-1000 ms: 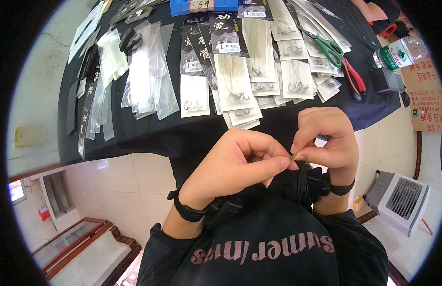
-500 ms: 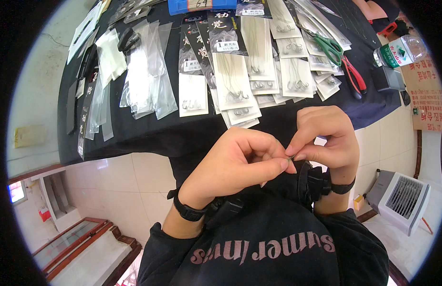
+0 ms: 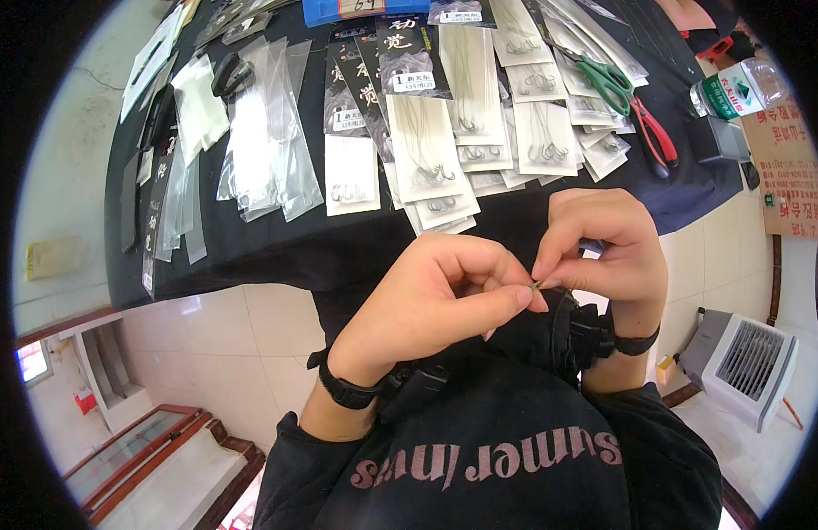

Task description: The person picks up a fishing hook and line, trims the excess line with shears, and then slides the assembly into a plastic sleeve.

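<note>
Over my lap, just off the near edge of the table, my left hand [image 3: 453, 287] pinches a thin greenish line [image 3: 538, 284] between thumb and forefinger. The fingertips of my right hand [image 3: 614, 243] are closed on the same strand from the other side, a short bit of it showing between them. Whether a hook is in those fingertips is too small to make out. Beyond my hands lie several white cards of fishing hooks [image 3: 426, 163] with pale lines, some with black printed headers.
Green-handled scissors [image 3: 607, 84] and red-handled pliers [image 3: 656, 137] lie right of the cards on the black-covered table [image 3: 250, 252]. Clear plastic sleeves [image 3: 272, 141] are at left. A water bottle [image 3: 742, 88] and a grey box [image 3: 719, 141] sit at the right edge; a blue container [image 3: 316, 11] is at the back.
My right fingertips have drawn slightly away from the left ones, and more of the greenish strand shows between them. Both hands stay pinched in nearly the same place.
</note>
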